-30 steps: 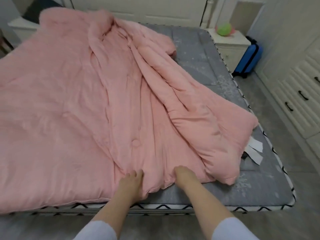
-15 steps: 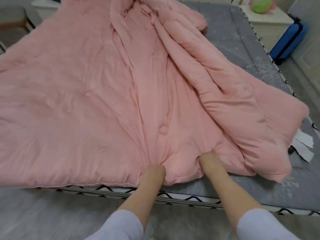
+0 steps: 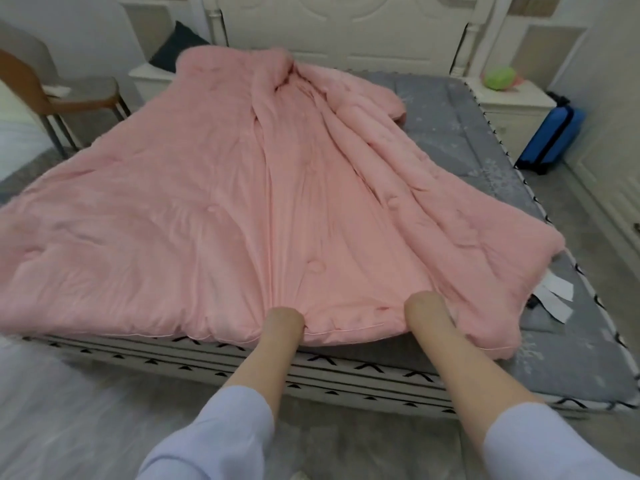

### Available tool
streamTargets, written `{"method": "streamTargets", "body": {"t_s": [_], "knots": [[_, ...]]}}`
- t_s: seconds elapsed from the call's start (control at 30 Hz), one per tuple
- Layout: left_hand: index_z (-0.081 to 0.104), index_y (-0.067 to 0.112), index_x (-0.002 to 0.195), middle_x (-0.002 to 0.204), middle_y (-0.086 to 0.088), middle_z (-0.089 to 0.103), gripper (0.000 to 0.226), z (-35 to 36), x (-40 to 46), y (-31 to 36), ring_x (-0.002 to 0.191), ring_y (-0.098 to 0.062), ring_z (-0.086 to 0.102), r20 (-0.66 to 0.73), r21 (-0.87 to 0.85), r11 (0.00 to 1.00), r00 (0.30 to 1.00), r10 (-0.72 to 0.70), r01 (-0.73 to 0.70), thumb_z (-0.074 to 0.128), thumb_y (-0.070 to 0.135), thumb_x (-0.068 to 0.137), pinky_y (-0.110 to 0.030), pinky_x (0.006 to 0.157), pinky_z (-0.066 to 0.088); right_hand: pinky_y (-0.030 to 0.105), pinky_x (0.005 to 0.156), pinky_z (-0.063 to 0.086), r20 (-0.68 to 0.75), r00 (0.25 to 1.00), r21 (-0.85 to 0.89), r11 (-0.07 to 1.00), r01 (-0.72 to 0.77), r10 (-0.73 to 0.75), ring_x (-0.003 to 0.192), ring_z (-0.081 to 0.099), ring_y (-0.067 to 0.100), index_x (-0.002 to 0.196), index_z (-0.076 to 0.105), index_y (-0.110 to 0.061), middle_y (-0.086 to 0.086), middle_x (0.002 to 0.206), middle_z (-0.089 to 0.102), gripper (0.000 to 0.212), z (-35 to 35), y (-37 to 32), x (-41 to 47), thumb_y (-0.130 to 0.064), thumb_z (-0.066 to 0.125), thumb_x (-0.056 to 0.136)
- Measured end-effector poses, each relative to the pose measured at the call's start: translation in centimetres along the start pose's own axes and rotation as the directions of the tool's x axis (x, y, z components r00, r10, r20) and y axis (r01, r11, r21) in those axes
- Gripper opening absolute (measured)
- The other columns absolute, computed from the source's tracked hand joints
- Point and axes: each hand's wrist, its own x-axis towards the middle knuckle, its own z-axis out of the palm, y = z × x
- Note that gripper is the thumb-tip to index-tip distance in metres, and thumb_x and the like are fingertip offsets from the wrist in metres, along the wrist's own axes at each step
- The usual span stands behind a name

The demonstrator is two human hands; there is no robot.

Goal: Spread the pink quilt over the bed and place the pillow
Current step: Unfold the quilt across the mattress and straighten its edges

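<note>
Pink quilt (image 3: 214, 209) hem — both hands (image 3: 284, 315) (image 3: 424, 303) grip it, arms outstretched.

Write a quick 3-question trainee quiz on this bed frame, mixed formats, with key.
1. True or false: the pink quilt already covers the whole mattress.
2. Multiple choice: where do the left hand and right hand grip the quilt? A) at the headboard end B) at its near edge, by the foot of the bed C) at its far right corner
3. Fill in: the green object sits on the ____ to the right of the bed.

Key: 1 false, the right side of the grey mattress is bare; 2 B; 3 nightstand.
</note>
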Motion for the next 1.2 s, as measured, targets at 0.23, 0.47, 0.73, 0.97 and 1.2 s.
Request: {"method": "streamTargets", "body": {"t_s": [0.23, 0.47, 0.73, 0.97, 1.2], "knots": [[0.054, 0.011, 0.133, 0.138, -0.006, 0.054, 0.037, 2.3, -3.1, 2.7, 0.129, -0.024, 0.051, 0.036, 0.122, 0.990, 0.997, 0.068, -0.072, 0.041, 0.014, 0.098, -0.033, 0.106, 0.040, 0.048, 0.109, 0.039, 0.118, 0.993, -0.505, 0.863, 0.032, 0.032, 0.135, 0.043, 0.026, 0.142, 0.042, -0.009, 0.007, 0.148, 0.042, 0.048, 2.6, 2.0, -4.7, -0.014, 0.051, 0.095], [0.049, 0.012, 0.136, 0.139, -0.008, 0.053, 0.039, 4.0, -3.1, 3.1, 0.128, -0.028, 0.052, 0.070, 0.070, 0.997, 0.997, 0.013, -0.018, 0.046, 0.013, 0.097, -0.040, 0.107, 0.043, 0.042, 0.109, 0.038, -0.016, 0.999, -0.328, 0.944, 0.030, -0.038, 0.132, 0.043, 0.025, 0.139, 0.045, -0.010, 0.009, 0.143, 0.044, 0.043, 3.6, 0.8, -4.2, -0.012, 0.043, 0.096], [0.050, 0.006, 0.127, 0.127, -0.011, 0.059, 0.036, -3.9, -0.4, 5.9, 0.118, -0.029, 0.059, -0.213, 0.062, 0.977, 0.953, 0.213, -0.205, 0.037, -0.006, 0.095, -0.036, 0.095, 0.046, 0.039, 0.101, 0.037, -0.169, 0.977, -0.231, 0.969, 0.086, -0.127, 0.127, 0.046, 0.028, 0.134, 0.046, -0.007, 0.011, 0.137, 0.048, 0.041, 0.4, 1.9, -1.1, -0.003, 0.040, 0.094], [0.051, 0.009, 0.126, 0.131, -0.009, 0.056, 0.038, -11.9, 5.2, 10.9, 0.119, -0.028, 0.057, -0.241, 0.068, 0.943, 0.912, 0.333, -0.326, 0.040, -0.003, 0.091, -0.034, 0.101, 0.041, 0.039, 0.100, 0.038, -0.167, 0.986, -0.099, 0.994, -0.044, 0.027, 0.125, 0.047, 0.029, 0.133, 0.046, -0.007, 0.013, 0.136, 0.047, 0.038, -1.6, 11.4, 0.2, -0.005, 0.034, 0.097], [0.041, 0.007, 0.130, 0.126, -0.013, 0.056, 0.041, -19.0, 6.4, 24.9, 0.115, -0.032, 0.057, -0.280, 0.188, 0.848, 0.800, 0.530, -0.496, 0.034, -0.002, 0.091, -0.037, 0.084, 0.043, 0.036, 0.103, 0.038, -0.097, 0.970, 0.014, 0.975, -0.221, 0.221, 0.130, 0.046, 0.025, 0.138, 0.042, -0.011, 0.010, 0.140, 0.046, 0.043, -1.9, 25.1, -0.3, -0.007, 0.043, 0.095]]}}
